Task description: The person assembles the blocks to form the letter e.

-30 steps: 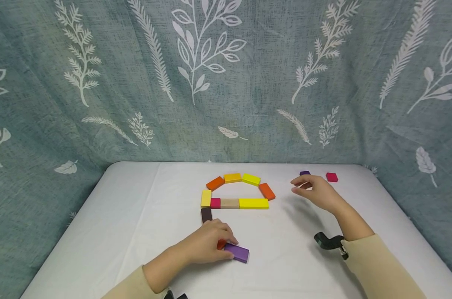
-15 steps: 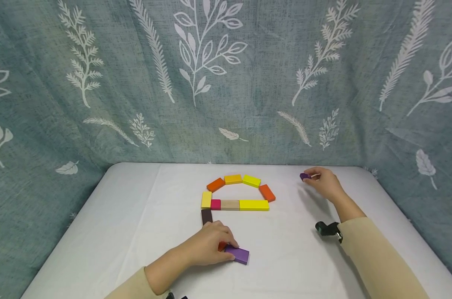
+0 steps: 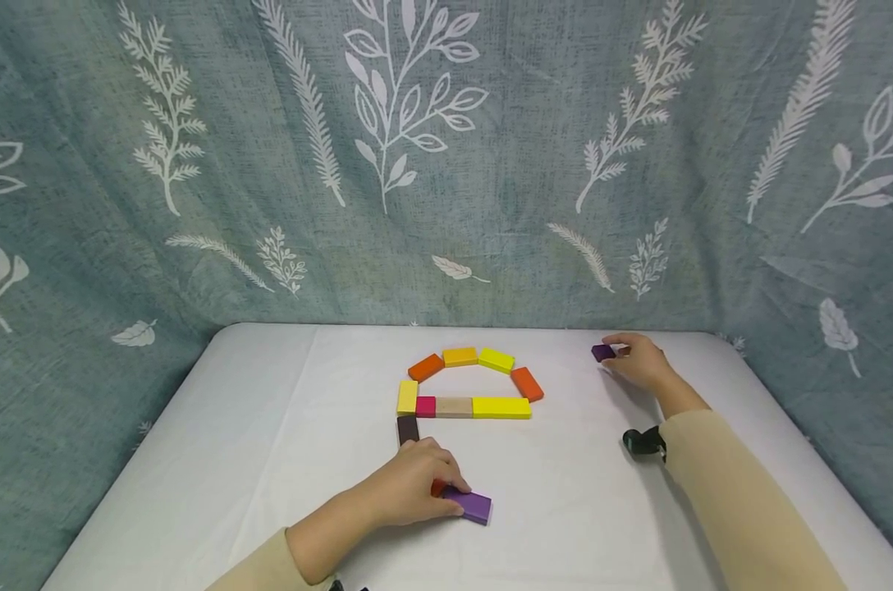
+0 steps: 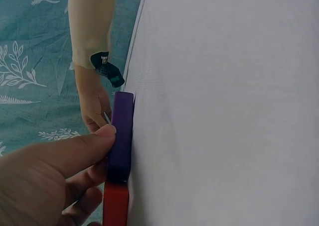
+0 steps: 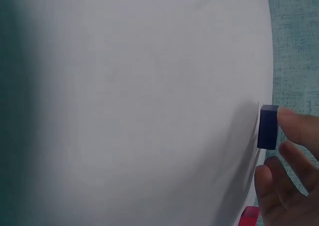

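My left hand (image 3: 409, 486) pinches a purple block (image 3: 476, 508) near the front middle of the white table. In the left wrist view my thumb presses its side, and an orange-red block (image 4: 115, 203) meets its near end. Most of that block is hidden behind the hand in the head view. At the back right, my right hand (image 3: 642, 363) pinches a small dark purple block (image 3: 602, 353) between thumb and fingers. The right wrist view shows this purple block (image 5: 268, 127) at the fingertips. A dark brown block (image 3: 408, 429) lies just beyond the left hand.
Orange (image 3: 426, 367), amber (image 3: 460, 356) and yellow-green (image 3: 496, 359) blocks form an arc with another orange block (image 3: 527, 383). Below it runs a row of red (image 3: 426, 407), tan (image 3: 454, 407) and yellow (image 3: 501, 408) blocks. A red block (image 5: 248, 216) lies beside the right hand.
My right hand has moved right and taken hold of the small purple block. The hand now covers the red block at the back right in the head view. The left hand stays put.
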The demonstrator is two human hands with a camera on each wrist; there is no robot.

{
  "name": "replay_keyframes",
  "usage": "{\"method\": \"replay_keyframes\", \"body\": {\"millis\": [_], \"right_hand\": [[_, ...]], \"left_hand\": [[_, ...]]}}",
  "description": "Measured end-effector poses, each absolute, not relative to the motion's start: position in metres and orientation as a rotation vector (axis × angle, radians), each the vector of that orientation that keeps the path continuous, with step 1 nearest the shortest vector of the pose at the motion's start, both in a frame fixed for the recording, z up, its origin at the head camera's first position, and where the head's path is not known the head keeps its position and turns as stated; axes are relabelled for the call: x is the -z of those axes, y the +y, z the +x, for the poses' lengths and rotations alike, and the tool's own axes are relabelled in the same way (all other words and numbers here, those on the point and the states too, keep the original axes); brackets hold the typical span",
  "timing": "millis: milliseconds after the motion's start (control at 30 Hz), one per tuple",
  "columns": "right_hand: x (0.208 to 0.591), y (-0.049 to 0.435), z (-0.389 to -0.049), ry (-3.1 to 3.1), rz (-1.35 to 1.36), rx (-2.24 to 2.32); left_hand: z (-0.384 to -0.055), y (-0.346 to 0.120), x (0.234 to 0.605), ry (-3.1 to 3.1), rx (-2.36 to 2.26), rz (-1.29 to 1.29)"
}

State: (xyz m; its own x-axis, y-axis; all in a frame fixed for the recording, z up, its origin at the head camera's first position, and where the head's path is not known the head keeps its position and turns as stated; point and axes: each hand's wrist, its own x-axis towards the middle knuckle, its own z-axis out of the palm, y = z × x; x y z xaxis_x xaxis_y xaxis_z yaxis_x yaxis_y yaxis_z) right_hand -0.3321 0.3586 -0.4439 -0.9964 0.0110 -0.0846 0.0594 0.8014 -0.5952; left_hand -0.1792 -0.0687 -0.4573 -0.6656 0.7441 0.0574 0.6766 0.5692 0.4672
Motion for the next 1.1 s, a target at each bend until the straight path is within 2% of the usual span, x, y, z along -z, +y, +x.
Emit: {"method": "replay_keyframes", "body": {"millis": [233, 600, 1100], "right_hand": [[0.446, 0.36, -0.341, 2.881, -0.068, 0.93], [0.44, 0.359, -0.335, 2.914, -0.071, 0.839], [0.438, 0.341, -0.295, 2.782, -0.346, 0.86]], "left_hand": [[-0.179, -0.07, 0.457, 2.651, -0.692, 1.196], [-0.177, -0.069, 0.452, 2.671, -0.679, 1.173], [-0.178, -0.069, 0.454, 2.678, -0.68, 1.17]]}}
